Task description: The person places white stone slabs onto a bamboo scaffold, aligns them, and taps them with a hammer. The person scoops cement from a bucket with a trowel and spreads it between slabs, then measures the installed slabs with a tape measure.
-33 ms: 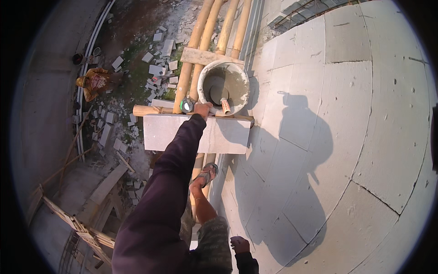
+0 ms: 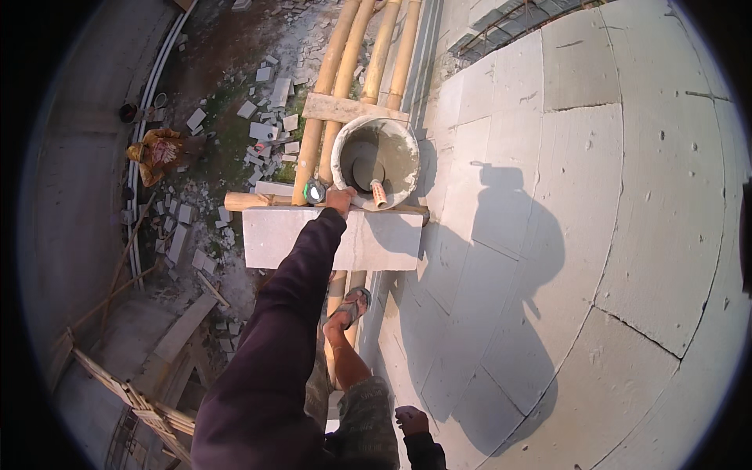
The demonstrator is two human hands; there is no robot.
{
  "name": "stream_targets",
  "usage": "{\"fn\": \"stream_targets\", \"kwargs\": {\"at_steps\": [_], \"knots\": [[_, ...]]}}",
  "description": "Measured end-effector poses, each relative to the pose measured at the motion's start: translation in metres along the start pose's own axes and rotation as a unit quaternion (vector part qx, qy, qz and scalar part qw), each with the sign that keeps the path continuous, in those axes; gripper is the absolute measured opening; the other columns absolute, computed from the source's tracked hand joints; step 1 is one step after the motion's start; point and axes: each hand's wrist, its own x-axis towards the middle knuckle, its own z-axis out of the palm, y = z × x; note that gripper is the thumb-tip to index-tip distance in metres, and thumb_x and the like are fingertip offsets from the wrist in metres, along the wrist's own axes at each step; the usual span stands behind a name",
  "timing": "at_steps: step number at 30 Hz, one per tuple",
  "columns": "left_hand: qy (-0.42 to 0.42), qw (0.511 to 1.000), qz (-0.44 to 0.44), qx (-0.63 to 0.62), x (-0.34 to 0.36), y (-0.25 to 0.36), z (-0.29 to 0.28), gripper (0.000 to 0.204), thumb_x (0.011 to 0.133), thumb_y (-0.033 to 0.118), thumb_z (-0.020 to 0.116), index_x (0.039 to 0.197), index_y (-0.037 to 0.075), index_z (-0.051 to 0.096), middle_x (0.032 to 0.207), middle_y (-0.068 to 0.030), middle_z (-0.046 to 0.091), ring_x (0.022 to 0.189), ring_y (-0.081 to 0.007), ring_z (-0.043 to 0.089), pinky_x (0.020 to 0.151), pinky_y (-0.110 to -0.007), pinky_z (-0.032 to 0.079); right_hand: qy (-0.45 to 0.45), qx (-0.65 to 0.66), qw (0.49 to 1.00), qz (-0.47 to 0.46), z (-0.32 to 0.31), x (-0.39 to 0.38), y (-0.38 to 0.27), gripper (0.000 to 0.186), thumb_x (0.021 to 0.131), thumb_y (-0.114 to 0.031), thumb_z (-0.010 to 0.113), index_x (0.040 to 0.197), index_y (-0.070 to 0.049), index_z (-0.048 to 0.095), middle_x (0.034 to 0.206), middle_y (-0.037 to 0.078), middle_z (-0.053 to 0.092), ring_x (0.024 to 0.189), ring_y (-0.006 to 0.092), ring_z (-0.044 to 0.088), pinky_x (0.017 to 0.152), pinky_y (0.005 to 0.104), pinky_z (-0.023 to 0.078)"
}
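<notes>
My left hand (image 2: 339, 200) reaches forward over a pale block (image 2: 305, 239) and is closed at its far edge, against the near-left rim of a bucket (image 2: 413, 157). Whether its fingers grip the rim or the block, I cannot tell. Grey mortar coats the bucket inside, and an orange-and-white tool handle (image 2: 379, 194) sticks up over its near rim. Just left of my hand lies a small round black-and-green thing (image 2: 315, 191), perhaps a tape measure. Low by the wall hangs my right hand (image 2: 411, 421), fingers curled; its palm is hidden.
Bamboo poles (image 2: 333, 70) form a narrow walkway, with a board (image 2: 345, 107) across them. My sandalled foot (image 2: 348, 308) stands on the poles. A pale block wall (image 2: 580, 180) rises along the right. Far below at left are broken blocks (image 2: 180, 243) and another person (image 2: 157, 153).
The view has shifted slightly, so the bucket and block appear a little lower and farther left. My left hand keeps its place against them, and my right hand looks unchanged.
</notes>
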Motion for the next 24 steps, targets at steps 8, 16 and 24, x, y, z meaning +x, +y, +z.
{"fn": "stream_targets", "kwargs": {"at_steps": [8,16,24], "knots": [[-0.086,0.995,0.0,0.051,-0.21,0.095,0.013,0.016,0.083,-0.002,0.062,0.099,0.0,0.061,0.084,-0.008,0.067,0.064,-0.0212,0.066,0.053,-0.035,0.056,0.256,0.019,0.943,-0.211,-0.02,0.028,-0.159,0.019,0.084,-0.023,0.069,0.085,-0.005,0.074,0.084,0.015,0.071,0.078,0.0276,0.069,0.074,0.0387,0.055],[-0.096,0.967,0.088,0.221,-0.391,0.148,0.005,0.021,0.083,-0.004,0.062,0.104,-0.002,0.064,0.089,-0.0069,0.07,0.074,-0.017,0.066,0.069,-0.031,0.054,0.207,-0.261,0.923,-0.194,-0.099,-0.05,-0.388,0.046,0.086,-0.047,0.064,0.102,-0.005,0.076,0.114,0.022,0.065,0.111,0.0378,0.062,0.095,0.0504,0.049],[-0.136,0.969,0.171,0.116,-0.513,0.272,0.076,0.024,0.086,-0.004,0.063,0.11,-0.002,0.063,0.096,-0.0086,0.07,0.078,-0.0174,0.068,0.07,-0.033,0.056,0.172,-0.234,0.919,-0.266,-0.178,-0.141,-0.447,0.036,0.079,-0.029,0.073,0.102,-0.002,0.073,0.111,0.025,0.07,0.101,0.0421,0.069,0.088,0.0488,0.056]]}}
